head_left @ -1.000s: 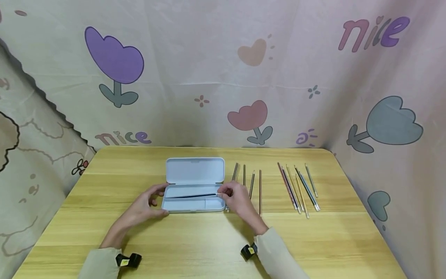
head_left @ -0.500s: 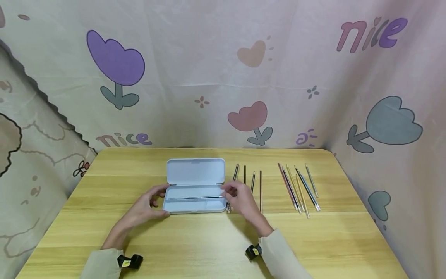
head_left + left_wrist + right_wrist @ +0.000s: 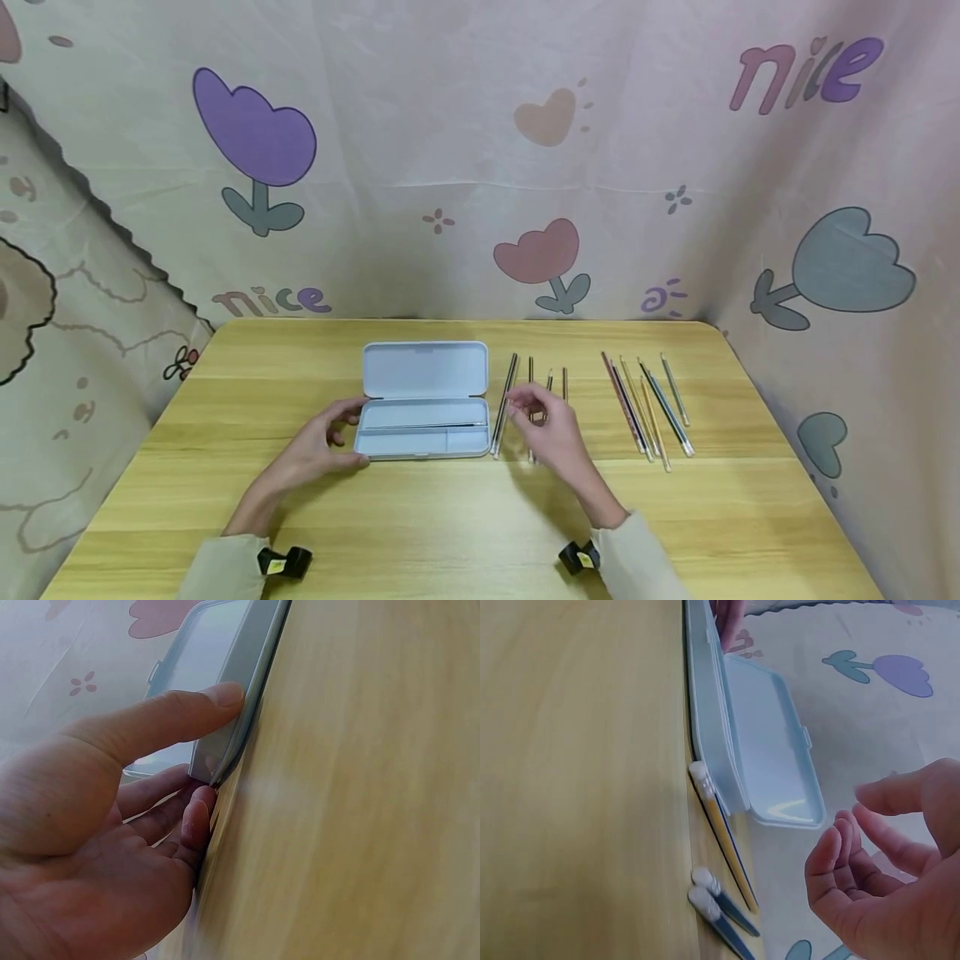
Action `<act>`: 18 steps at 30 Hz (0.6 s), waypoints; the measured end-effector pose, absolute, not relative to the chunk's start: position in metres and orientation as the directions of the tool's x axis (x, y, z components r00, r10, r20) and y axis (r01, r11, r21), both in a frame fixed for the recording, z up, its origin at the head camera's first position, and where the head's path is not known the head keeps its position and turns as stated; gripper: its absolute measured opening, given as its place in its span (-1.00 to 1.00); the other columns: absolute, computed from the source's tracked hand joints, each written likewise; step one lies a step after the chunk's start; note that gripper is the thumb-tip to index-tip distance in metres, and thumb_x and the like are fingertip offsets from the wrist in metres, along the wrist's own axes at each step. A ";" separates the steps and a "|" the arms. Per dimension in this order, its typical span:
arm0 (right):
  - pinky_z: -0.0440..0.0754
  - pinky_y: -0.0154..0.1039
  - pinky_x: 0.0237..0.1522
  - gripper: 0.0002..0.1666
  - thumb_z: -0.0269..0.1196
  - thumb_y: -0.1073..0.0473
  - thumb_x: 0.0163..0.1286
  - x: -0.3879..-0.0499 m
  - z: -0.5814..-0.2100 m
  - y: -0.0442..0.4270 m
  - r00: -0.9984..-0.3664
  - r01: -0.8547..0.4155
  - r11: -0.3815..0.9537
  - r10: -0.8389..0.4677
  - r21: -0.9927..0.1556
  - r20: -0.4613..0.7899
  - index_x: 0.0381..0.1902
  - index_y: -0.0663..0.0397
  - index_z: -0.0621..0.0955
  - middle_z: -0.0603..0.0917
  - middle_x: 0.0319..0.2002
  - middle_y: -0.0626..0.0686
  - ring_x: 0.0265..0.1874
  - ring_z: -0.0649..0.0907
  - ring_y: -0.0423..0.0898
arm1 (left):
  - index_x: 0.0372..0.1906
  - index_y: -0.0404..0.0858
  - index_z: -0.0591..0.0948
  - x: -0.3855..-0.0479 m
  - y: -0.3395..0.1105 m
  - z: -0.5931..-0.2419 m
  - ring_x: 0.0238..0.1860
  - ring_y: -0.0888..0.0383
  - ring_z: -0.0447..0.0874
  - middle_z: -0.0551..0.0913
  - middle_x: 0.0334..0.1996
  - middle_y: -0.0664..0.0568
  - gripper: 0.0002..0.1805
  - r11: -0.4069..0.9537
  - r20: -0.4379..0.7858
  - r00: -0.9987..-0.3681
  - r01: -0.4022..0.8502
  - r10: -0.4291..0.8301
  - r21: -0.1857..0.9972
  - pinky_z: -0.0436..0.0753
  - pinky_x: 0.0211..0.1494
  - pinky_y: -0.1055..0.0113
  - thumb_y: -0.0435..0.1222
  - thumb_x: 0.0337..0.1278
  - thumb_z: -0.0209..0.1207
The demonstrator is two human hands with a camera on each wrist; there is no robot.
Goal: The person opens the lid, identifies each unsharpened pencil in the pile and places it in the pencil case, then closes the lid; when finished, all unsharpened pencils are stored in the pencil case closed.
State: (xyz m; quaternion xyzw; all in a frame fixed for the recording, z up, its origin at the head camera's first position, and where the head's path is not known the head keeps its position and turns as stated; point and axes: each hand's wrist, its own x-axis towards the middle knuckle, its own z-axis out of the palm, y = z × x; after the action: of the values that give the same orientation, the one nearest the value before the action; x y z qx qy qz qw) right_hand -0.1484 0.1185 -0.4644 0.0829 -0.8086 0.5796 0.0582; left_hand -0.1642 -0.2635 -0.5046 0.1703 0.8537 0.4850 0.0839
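the pencil case [image 3: 405, 444] is held at its left end by the left hand [image 3: 313, 450]; the thumb is pressed to the front wall, and the bent fingers are set around the end. the fingertips are partly concealed by the case in the left wrist view, where the compartments cannot be seen.

the lid [image 3: 425, 369] is hinged back, beyond both hands. one thin dark pencil [image 3: 435, 427] is laid lengthwise in the rear compartment, along the divider, between the two hands; its fine detail is too small to be made out.

the right hand [image 3: 555, 433] is raised to the right of the case, apart from it; its fingers are loosely bent and nothing is gripped. several dark pencils [image 3: 504, 406] are placed below and just left of this hand. parts of them are covered by it, so an exact count cannot be given; in the right wrist view one is cut off by the lower edge.

a second group of coloured pencils [image 3: 667, 408] is located farther right of the right hand, on the table [image 3: 450, 525].
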 end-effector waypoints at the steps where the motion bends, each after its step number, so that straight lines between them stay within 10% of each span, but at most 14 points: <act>1: 0.66 -0.31 -0.33 -0.77 0.36 0.41 0.32 -0.147 -0.464 0.121 -0.980 -0.197 0.313 -0.062 -0.929 0.187 -0.07 0.22 0.69 0.67 -0.26 0.06 -0.26 0.65 -0.02 | 0.47 -0.30 0.37 -0.164 -0.263 -0.504 -0.19 -0.02 0.39 0.53 0.10 -0.18 -0.04 0.471 0.021 -0.928 0.207 0.371 0.857 0.44 -0.14 0.32 -0.31 -0.10 0.58; 18: 0.68 -0.30 -0.14 -0.72 0.38 0.38 0.33 -0.117 -0.472 0.176 -0.996 -0.043 0.376 0.057 -0.926 0.069 -0.01 0.26 0.65 0.68 -0.20 0.10 -0.23 0.67 -0.03 | 0.47 -0.30 0.37 -0.164 -0.263 -0.504 -0.17 -0.02 0.40 0.53 0.10 -0.19 -0.04 0.469 0.016 -0.930 0.199 0.366 0.861 0.45 -0.15 0.32 -0.31 -0.10 0.58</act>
State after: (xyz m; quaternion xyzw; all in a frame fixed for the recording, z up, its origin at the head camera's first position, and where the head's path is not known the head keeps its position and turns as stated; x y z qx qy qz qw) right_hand -0.1169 0.1756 -0.4715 -0.0041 -0.8282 0.5586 0.0446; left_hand -0.1636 -0.2633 -0.5036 0.1659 0.8527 0.4880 0.0857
